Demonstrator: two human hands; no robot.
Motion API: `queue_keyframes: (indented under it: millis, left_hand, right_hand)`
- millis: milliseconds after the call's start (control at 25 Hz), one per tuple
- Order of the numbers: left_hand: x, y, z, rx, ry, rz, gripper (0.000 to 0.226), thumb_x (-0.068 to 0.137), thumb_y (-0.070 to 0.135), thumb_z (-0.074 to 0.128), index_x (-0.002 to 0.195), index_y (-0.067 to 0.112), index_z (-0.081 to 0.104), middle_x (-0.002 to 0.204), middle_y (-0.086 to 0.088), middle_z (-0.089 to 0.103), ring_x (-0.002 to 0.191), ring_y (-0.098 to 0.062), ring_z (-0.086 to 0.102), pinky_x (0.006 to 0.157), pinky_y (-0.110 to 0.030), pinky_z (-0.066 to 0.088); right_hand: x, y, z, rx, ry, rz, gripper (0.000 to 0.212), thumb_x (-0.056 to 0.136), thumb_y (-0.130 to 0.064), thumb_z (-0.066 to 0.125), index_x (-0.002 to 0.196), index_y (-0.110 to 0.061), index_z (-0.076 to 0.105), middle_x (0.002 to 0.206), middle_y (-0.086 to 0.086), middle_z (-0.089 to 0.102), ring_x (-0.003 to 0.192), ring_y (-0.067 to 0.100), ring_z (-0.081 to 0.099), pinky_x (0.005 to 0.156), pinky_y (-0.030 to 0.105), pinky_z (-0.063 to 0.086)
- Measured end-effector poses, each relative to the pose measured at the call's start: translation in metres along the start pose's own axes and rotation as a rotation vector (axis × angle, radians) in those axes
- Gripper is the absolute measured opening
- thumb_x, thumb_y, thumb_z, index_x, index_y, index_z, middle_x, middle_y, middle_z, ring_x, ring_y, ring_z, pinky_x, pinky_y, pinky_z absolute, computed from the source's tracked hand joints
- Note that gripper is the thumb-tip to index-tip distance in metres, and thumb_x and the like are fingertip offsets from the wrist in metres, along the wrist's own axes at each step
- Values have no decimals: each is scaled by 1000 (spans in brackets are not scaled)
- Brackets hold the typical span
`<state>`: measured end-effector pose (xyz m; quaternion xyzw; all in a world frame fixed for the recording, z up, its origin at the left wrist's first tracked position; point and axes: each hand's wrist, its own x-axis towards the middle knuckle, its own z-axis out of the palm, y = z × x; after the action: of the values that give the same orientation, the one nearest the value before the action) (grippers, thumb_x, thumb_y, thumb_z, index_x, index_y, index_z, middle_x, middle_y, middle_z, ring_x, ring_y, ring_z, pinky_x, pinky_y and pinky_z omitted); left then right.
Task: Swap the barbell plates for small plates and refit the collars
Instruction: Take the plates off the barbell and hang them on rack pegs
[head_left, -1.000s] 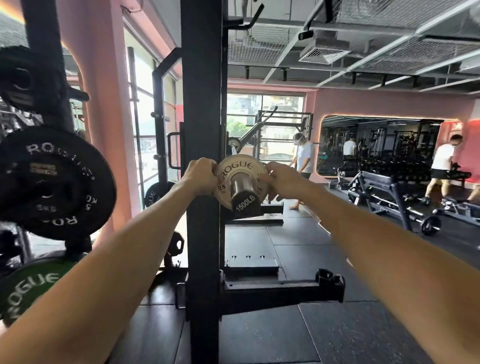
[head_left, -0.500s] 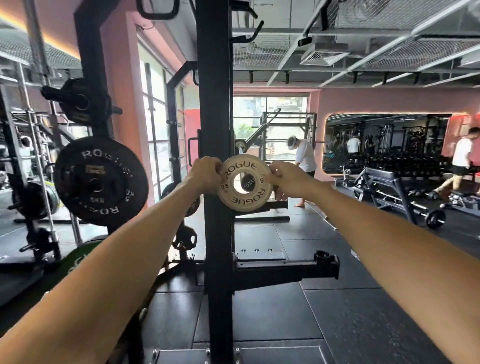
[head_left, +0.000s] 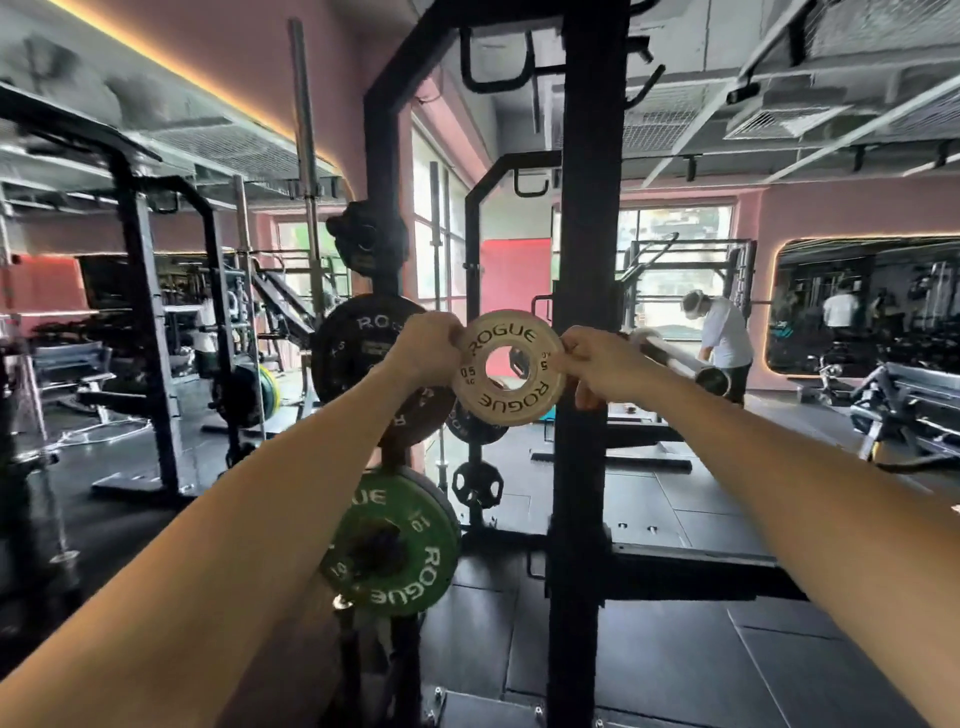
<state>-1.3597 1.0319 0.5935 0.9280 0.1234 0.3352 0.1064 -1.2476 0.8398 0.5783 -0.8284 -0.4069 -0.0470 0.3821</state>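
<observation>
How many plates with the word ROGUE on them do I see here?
3. The white small plate is held between the left hand and right hand; the black plate hangs behind the left hand; the green plate hangs below. Others may be hidden.

Both hands, the left hand (head_left: 428, 349) and right hand (head_left: 605, 366), pinch the small plate (head_left: 508, 367) by its rim, held in open air off the bar. Just behind it to the right stands the black rack upright (head_left: 584, 260), blocking a straight path to the far right. The barbell sleeve (head_left: 680, 359) juts out beyond the upright, its end bare. To the left, a black plate (head_left: 353, 348) and a green plate (head_left: 395, 551) on storage pegs crowd the near left side. Open floor (head_left: 675, 665) lies near right.
</observation>
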Motion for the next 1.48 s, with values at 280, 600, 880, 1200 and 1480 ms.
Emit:
queue_keyframes:
  millis: [280,600,880,1200,1480]
  left_hand:
    - [-22,-163,-77,66,56,-33,15,87,9,60,97,0,67,101,-17,67,99,-31,60,75,-28,37]
    - [19,-289,-98,1,40,-95,20,82,6,65,99,-4,68,96,-18,70,92,-32,66,83,-39,56]
    - [104,-347,-68,-9,69,-36,22,84,10,67,104,-1,68,95,-10,66,91,-25,63,77,-28,48]
    - [218,-380,-59,-114,133,72,22,84,8,66,103,-2,71,104,-18,69,99,-32,65,89,-43,53]
    - [325,-401,-62,-197,235,121,23,84,7,64,106,-1,68,102,-16,68,95,-30,65,86,-44,55]
  right_hand:
    - [49,-118,125,-18,-36,-79,26,97,-32,52,111,-10,54,92,5,64,63,19,59,52,28,46]
    - [132,-180,203,-4,-75,-117,28,97,-27,54,112,-3,53,98,21,69,49,24,55,34,20,39]
    - [230,-168,228,-30,-41,-93,23,96,-29,55,107,-9,54,87,9,70,44,17,54,39,20,41]
    - [333,-158,215,14,22,-71,22,97,-26,56,106,-6,54,64,-2,70,37,12,51,35,20,34]
    - [433,-172,191,-3,188,-121,17,96,-26,57,100,-10,56,82,12,68,40,15,51,36,20,31]
